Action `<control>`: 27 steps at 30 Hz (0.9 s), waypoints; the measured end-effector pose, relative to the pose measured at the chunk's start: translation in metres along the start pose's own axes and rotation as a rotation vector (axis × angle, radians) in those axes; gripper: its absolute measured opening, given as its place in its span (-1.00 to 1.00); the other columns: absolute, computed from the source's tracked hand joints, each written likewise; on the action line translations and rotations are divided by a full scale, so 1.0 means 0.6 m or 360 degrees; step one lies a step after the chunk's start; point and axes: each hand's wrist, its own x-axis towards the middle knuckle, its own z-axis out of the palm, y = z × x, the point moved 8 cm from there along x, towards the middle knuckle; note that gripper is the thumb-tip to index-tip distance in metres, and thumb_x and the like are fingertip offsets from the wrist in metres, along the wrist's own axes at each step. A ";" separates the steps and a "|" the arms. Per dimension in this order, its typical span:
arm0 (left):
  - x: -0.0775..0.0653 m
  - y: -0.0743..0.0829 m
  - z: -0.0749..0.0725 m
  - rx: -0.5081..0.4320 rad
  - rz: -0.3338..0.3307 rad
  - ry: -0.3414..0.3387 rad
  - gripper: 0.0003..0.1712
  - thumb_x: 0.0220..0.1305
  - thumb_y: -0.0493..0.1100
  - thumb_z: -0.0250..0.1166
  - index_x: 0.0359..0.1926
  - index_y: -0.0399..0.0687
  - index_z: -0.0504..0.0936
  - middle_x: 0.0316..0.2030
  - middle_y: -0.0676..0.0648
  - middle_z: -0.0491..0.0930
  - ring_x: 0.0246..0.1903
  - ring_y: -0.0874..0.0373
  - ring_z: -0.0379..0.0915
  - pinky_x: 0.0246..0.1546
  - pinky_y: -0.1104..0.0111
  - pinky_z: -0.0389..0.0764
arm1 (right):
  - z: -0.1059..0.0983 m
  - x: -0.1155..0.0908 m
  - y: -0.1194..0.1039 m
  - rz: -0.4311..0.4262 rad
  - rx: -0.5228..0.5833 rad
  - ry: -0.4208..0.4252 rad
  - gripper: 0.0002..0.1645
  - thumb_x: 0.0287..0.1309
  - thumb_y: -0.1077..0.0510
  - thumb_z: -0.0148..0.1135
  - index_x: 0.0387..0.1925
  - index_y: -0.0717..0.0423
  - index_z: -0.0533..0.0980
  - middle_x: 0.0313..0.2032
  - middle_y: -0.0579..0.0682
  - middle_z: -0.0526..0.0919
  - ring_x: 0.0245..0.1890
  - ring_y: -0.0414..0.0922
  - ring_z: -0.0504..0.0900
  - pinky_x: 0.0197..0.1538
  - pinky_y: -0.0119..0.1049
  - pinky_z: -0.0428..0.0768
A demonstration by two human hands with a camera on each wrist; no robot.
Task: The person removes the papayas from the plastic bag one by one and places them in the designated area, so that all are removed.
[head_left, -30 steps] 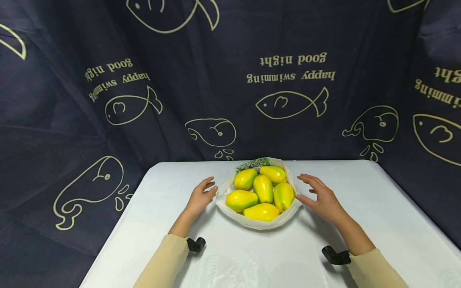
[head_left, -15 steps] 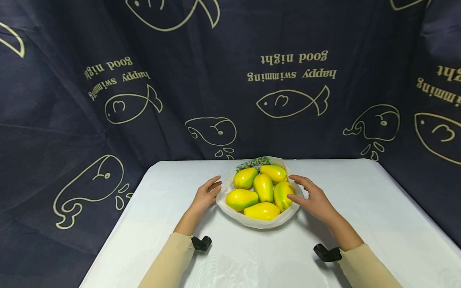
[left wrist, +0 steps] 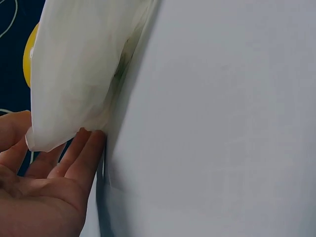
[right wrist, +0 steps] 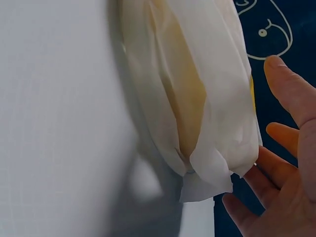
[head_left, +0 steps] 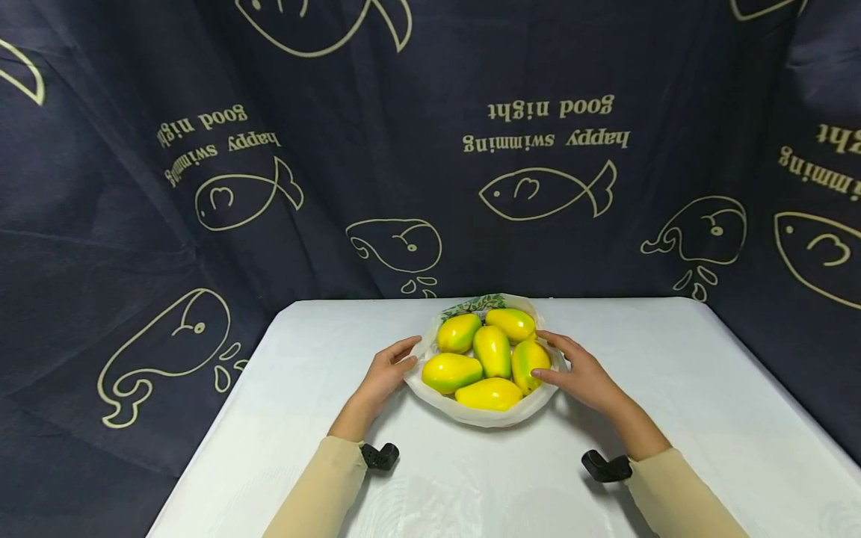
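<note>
A white plastic bag, its mouth spread wide, sits near the far side of the table. Inside lie several glossy yellow-green mangoes. At the bag's left rim is my left hand, its fingers along the outside and thumb by the edge; the left wrist view shows the bag's side between thumb and fingertips. My right hand is at the opposite rim, thumb reaching over the rightmost mango. In the right wrist view its fingers meet the bag's outer side, while the thumb stands apart from it.
A white-covered table carries the bag. Behind it hangs a dark blue curtain with fish and whale drawings. Black wrist mounts sit on both wrists, over beige sleeves.
Both hands have moved inward to the bag, the left to its left rim and the right leftward over the right rim. The bag and mangoes have stayed in place.
</note>
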 end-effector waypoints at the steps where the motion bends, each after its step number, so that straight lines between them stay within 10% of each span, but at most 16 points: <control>1: 0.000 0.000 0.000 -0.0006 0.0000 -0.0003 -0.50 0.45 -0.23 0.14 0.37 0.07 0.47 0.45 -0.21 0.31 0.42 -0.16 0.26 0.24 0.16 0.54 | 0.002 0.001 0.001 0.0007 -0.0001 -0.0010 0.02 0.15 -0.27 0.36 0.52 -0.05 0.16 0.50 0.24 0.17 0.49 0.33 0.12 0.39 0.38 0.23; 27: 0.000 -0.007 0.006 -0.0151 -0.0036 -0.0044 -0.47 0.46 -0.26 0.12 0.41 0.02 0.43 0.50 -0.22 0.21 0.41 -0.16 0.28 0.22 0.17 0.57 | 0.029 0.012 0.025 0.0023 -0.0018 -0.0237 0.37 -0.07 -0.31 0.50 0.58 0.07 -0.04 0.53 0.30 0.06 0.49 0.37 0.02 0.39 0.49 0.06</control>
